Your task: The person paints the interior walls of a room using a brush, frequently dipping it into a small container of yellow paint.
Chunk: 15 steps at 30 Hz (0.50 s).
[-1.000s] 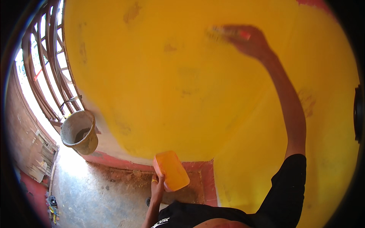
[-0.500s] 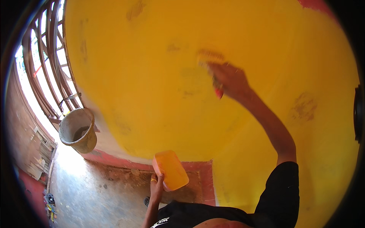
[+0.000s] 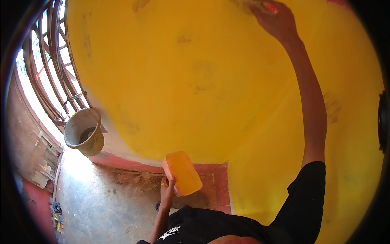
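Orange-yel. tub (image 3: 167,170), rounded rect.

The wall (image 3: 162,101) is in front of the person. The right grip (image 3: 277,21) is high up, near the top edge of the view, with the brush (image 3: 270,7) in it. The left grip (image 3: 168,190) is low down, on the left side of the tub (image 3: 183,174). The floor (image 3: 97,203) is below the tub. The bucket (image 3: 94,143) is to the left of the tub, well apart from it. The bars (image 3: 46,61) are past the wall's left end, just above the bucket. Small bits (image 3: 57,209) lie at the floor's left edge.
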Tool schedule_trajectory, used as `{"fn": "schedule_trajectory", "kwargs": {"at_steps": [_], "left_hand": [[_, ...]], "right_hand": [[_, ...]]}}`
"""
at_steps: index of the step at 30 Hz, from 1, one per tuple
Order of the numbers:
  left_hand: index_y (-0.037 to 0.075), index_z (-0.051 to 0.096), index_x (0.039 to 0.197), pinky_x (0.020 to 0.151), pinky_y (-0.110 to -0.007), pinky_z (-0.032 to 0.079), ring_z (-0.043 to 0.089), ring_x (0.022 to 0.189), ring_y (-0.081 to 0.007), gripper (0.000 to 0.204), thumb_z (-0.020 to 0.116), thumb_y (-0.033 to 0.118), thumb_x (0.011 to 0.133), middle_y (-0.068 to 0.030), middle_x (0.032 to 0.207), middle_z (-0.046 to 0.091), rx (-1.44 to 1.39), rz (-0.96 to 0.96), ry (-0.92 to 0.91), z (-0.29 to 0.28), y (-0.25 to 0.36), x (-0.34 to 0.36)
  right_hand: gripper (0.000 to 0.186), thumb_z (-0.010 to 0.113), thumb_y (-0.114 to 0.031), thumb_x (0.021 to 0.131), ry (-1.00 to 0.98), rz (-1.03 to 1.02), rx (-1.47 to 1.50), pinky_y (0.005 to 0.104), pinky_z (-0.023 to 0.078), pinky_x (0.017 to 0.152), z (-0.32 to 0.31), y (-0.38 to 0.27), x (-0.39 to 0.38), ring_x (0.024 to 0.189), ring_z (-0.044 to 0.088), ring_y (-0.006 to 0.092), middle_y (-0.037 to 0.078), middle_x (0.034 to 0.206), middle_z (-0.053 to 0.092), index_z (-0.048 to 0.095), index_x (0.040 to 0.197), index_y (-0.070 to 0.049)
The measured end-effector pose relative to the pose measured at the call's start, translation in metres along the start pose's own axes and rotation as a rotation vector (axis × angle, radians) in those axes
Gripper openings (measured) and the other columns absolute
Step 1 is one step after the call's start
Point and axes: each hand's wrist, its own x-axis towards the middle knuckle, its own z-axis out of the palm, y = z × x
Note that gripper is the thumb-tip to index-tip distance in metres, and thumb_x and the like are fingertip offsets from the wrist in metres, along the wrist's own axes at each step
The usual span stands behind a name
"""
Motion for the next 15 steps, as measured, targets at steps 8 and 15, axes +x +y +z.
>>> {"fn": "schedule_trajectory", "kwargs": {"at_steps": [8,15], "left_hand": [[-0.007,0.048,0.119,0.083,-0.03,0.047,0.059,0.097,-0.0191,0.043,0.055,0.03,0.097,-0.0147,0.107,0.061,-0.01,-0.025,-0.007,-0.001,-0.005,0.0],[-0.008,0.048,0.12,0.084,-0.031,0.047,0.059,0.1,-0.0202,0.046,0.056,0.031,0.096,-0.0162,0.109,0.061,0.048,-0.044,-0.024,-0.016,0.008,0.005]], "right_hand": [[0.043,0.062,-0.015,0.082,0.101,-0.404,-0.142,0.0338,0.054,0.073,0.077,-0.032,-0.086,0.093,0.065,0.0229,0.003,0.113,0.065,0.057,0.125,-0.015],[0.044,0.061,-0.016,0.077,-0.301,-0.426,0.046,0.029,0.055,0.065,0.157,-0.086,-0.257,0.09,0.064,0.0193,0.007,0.109,0.062,0.054,0.118,-0.004]]}}
